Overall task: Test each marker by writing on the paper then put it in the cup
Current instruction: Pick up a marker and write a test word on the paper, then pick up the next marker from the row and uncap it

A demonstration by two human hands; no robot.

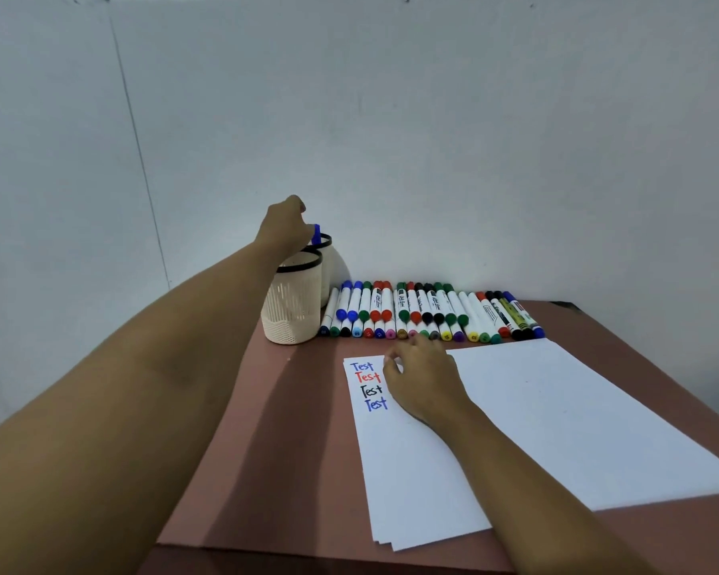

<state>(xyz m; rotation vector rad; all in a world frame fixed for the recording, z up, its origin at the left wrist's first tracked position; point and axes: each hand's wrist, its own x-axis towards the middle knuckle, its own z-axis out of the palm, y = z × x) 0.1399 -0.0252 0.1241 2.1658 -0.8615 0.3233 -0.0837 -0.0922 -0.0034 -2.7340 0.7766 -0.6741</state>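
- At the back-left corner of the table (291,429), head view: my left hand (285,226) pinches the blue marker (316,235) from above, fingers curled round its upper end.
- The marker's long axis is near upright. Only the lower blue end shows below my fingers, and it sits right at the black rim of the rear cup (336,267).
- The front lattice cup (291,309) touches or nearly touches the rear cup on my side. As I judge it, the marker lines up with the rear one.
- The release turns on that: the opening is straight below the grip, so it's a plain vertical drop. The end is close to the rim's near edge and could catch it.
- My right hand (422,375) rests on the paper (536,408), just short of the marker row (432,313), so it's the nearer hand for the next pick. The back of the hand faces the camera, so I can't tell if it holds anything.
- Four "Test" lines (368,383) sit just left of that hand.
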